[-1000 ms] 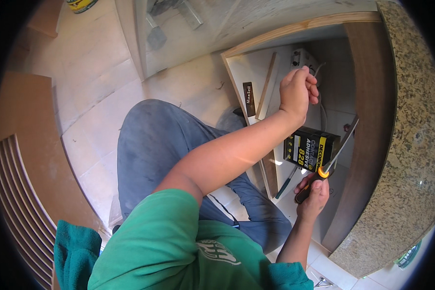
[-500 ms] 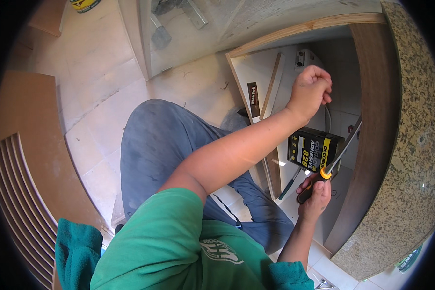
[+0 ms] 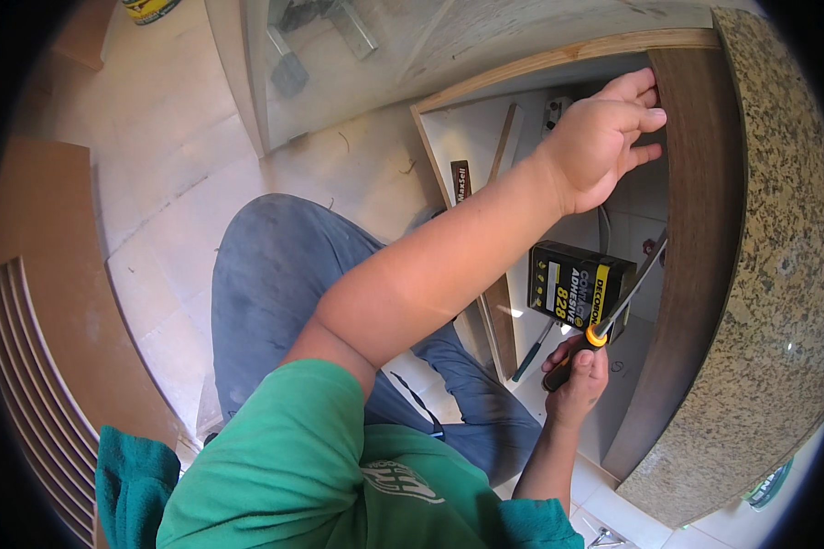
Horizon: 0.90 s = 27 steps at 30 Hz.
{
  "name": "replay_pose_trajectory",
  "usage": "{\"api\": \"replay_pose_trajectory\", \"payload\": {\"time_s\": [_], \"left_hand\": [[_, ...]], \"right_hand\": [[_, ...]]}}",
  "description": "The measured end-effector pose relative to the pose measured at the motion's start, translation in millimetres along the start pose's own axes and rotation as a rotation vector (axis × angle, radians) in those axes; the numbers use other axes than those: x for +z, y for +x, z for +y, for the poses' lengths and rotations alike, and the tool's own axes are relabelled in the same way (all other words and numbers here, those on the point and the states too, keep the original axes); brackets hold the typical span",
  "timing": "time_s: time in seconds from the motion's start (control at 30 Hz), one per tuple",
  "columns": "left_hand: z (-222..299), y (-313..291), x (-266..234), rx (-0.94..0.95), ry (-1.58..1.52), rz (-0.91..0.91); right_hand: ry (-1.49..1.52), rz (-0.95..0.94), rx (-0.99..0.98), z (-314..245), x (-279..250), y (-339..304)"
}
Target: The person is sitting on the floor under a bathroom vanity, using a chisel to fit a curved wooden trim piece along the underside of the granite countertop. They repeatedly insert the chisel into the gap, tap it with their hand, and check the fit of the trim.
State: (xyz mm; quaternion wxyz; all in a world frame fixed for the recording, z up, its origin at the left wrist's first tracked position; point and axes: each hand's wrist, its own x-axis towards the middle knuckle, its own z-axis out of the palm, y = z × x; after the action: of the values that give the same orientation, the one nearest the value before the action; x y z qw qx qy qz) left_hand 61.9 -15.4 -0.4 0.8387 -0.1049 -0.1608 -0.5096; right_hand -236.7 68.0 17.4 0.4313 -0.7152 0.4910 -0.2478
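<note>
Right hand (image 3: pixel 577 389): While it grips the screwdriver (image 3: pixel 597 335) by its handle, the shaft slants toward the wooden frame (image 3: pixel 705 238).
Left hand (image 3: pixel 604 142): holds nothing, fingers spread beside that frame; contact unclear.
Black-and-yellow can (image 3: pixel 572 279): between the hands.
Green-handled tool (image 3: pixel 527 360): just left of the right hand.

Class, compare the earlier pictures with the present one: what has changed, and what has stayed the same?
The left hand has moved up and right, towards the cabinet's brown wooden board, and its curled fingers have spread; contact is unclear. Nothing was visibly taken hold of or let go. The right hand still grips the screwdriver, and the black tin stays put.
</note>
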Motion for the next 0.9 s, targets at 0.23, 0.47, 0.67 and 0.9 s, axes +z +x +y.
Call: {"api": "replay_pose_trajectory", "payload": {"time_s": [0.23,0.47,0.67,0.9], "left_hand": [[2,-6,7,0.003,0.040,0.029],[0,-10,5,-0.031,-0.006,0.014],[-13,-19,10,-0.071,-0.033,0.118],[-34,-34,25,-0.096,0.077,0.325]], "right_hand": [[-0.018,0.008,0.000,-2,-1,0],[-0.023,0.036,-0.012,-9,2,3],[-0.040,0.017,-0.010,-13,0,8],[-0.039,0.062,-0.043,-9,-4,9]]}}
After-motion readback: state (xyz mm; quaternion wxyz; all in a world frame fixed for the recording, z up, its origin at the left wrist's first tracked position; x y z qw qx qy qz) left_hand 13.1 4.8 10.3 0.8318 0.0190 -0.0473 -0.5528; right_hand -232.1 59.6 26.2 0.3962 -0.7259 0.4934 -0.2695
